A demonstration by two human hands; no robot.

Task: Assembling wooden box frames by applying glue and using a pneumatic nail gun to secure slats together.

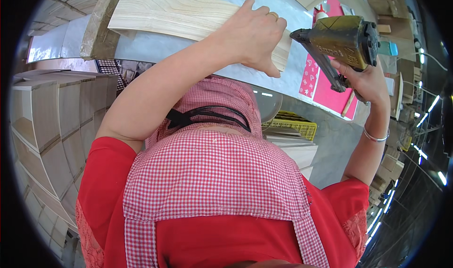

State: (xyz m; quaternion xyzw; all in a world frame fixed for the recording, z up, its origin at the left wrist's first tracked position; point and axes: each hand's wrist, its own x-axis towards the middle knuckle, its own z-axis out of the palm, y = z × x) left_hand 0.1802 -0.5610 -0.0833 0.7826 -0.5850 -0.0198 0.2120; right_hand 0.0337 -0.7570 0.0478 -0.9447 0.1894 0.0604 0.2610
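Note:
A long pale wooden board with visible grain lies across the pale work table, raised a little above its surface. My left hand clasps the board near its right end, fingers over the far edge and thumb at the near edge. In my right hand is a nail gun with a worn yellow-and-black body, gripped by its handle. The gun's nose is beside the board's right end; whether it touches the wood I cannot tell. Part of my right hand's grip is hidden behind the gun.
Beyond the gun stands a white bottle with a red tip. A pink patterned sheet covers the right part of the table. Wooden boxes are stacked at left; a yellow crate sits below the table edge.

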